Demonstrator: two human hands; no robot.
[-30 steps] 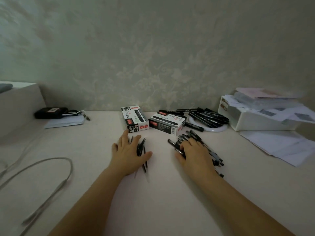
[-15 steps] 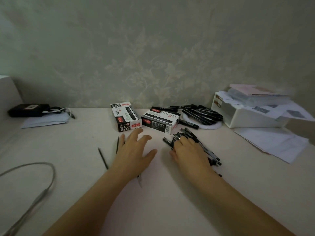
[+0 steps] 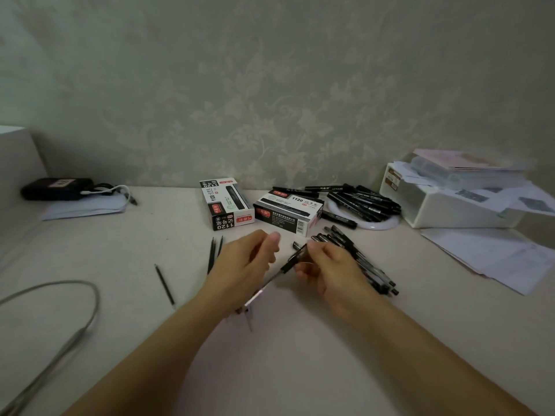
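From the head camera, the two cardboard pen boxes stand closed near the wall, so their contents are hidden. The left box [image 3: 226, 205] shows "1120" with Chinese characters too small to read, and the right box [image 3: 288, 213] carries "1120" on top, a red logo patch and a barcode on its side. Behind them a heap of black markers [image 3: 363, 201] lies across a white ring-shaped dish [image 3: 387, 225]; their white lettering is illegible. At the right, a white storage bin [image 3: 450, 211] is covered by loose sheets and a flat stack, which hide its inside, and more papers [image 3: 495, 253] lie on the table [image 3: 90, 250] beside it. The right hand [image 3: 330, 265] pinches a black-gripped pen [image 3: 292, 259] between thumb and fingertips, just above the table in front of the boxes. The pen's clear lower barrel slants down-left and is blurred where it passes the left hand [image 3: 243, 265]. That hand is raised with loosely curled fingers, and whether it grips the barrel cannot be told. A pile of black pens [image 3: 360, 259] lies partly hidden behind the right hand. Thin refills [image 3: 211, 255] lie by the left hand, with one refill [image 3: 164, 285] farther left. A black pouch [image 3: 57, 189] bears an unreadable label, and a grey cable [image 3: 75, 334] is cut off at the left edge.
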